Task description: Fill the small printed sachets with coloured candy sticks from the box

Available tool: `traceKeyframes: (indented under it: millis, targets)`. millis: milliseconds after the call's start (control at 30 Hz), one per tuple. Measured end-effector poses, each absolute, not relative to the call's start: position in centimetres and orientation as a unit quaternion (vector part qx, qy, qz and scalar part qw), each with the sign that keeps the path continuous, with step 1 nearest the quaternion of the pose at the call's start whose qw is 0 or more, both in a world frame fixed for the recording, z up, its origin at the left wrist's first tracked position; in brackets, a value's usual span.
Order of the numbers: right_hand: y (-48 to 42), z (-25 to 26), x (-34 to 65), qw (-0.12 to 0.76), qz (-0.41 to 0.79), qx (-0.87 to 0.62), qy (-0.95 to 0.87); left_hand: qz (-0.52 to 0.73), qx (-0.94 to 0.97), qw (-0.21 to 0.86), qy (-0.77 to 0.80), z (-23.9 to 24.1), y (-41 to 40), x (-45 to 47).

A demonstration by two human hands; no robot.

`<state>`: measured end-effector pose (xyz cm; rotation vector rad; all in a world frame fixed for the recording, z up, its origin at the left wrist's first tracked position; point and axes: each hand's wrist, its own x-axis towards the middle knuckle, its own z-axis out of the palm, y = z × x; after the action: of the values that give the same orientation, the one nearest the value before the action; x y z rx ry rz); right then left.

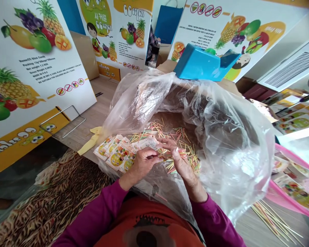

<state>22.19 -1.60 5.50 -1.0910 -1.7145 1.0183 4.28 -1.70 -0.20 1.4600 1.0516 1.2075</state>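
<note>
My left hand (143, 164) is closed in a pinch at the left end of a small bundle of thin pink and yellow candy sticks (180, 153). Around the same bundle curls my right hand (184, 168), its fingers reaching left above the sticks and partly hiding them. Many loose coloured sticks (194, 161) lie below and behind, inside a large clear plastic bag (226, 137). Just left of my left hand, several printed candy packets (117, 156) overlap on the plastic, with a pale packet (147, 142) beyond the fingers.
Large printed cartons (36, 65) stand at left and back. A blue tape dispenser (195, 65) sits behind the bag. A bent wire stand (70, 125) and yellow strip (92, 139) lie left. At right are a pink basket (285, 197) of packets and long sticks (273, 219).
</note>
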Motion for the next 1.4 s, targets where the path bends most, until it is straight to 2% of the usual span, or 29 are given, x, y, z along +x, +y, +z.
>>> traceKeyframes:
  millis: [200,333,533,667,900,967,1067,1133,1233,1300,1400]
  targets:
    - [-0.8,6.0,22.8,0.352,0.455,-0.429,-0.697,0.517,0.651,0.381,0.406,-0.6,-1.7,3.8]
    - [-0.6,6.9,22.8,0.339,0.441,-0.431,-0.71,0.53,0.616,0.414,0.41,-0.7,-1.7,4.0]
    - [-0.8,6.7,21.7,0.374,0.418,-0.42,-0.713,0.537,0.53,0.513,0.409,-0.3,-2.0,4.4]
    - [-0.6,6.8,21.5,0.389,0.429,-0.39,-0.716,0.526,0.508,0.55,0.403,0.1,-2.1,4.5]
    - [-2.2,6.9,22.3,0.464,0.456,-0.405,-0.642,0.512,0.493,0.574,0.406,0.6,-2.8,4.9]
    - [-2.4,6.2,23.6,0.457,0.432,-0.428,-0.649,0.505,0.539,0.518,0.432,0.6,-4.2,3.8]
    - [-2.6,4.6,27.1,0.431,0.351,-0.477,-0.681,0.505,0.617,0.352,0.49,0.1,-7.0,0.2]
    - [-3.0,3.6,29.6,0.37,0.291,-0.499,-0.728,0.487,0.653,0.233,0.532,-0.2,-8.1,-2.3]
    - [-3.8,2.3,31.7,0.228,0.191,-0.513,-0.805,0.436,0.705,0.073,0.554,0.0,-7.7,-3.8]
    - [-3.9,1.8,31.8,0.155,0.113,-0.528,-0.827,0.4,0.744,0.034,0.534,0.6,-6.1,-2.6]
    - [-2.7,1.9,30.5,0.12,0.035,-0.54,-0.832,0.271,0.815,0.073,0.507,1.6,-2.5,0.7]
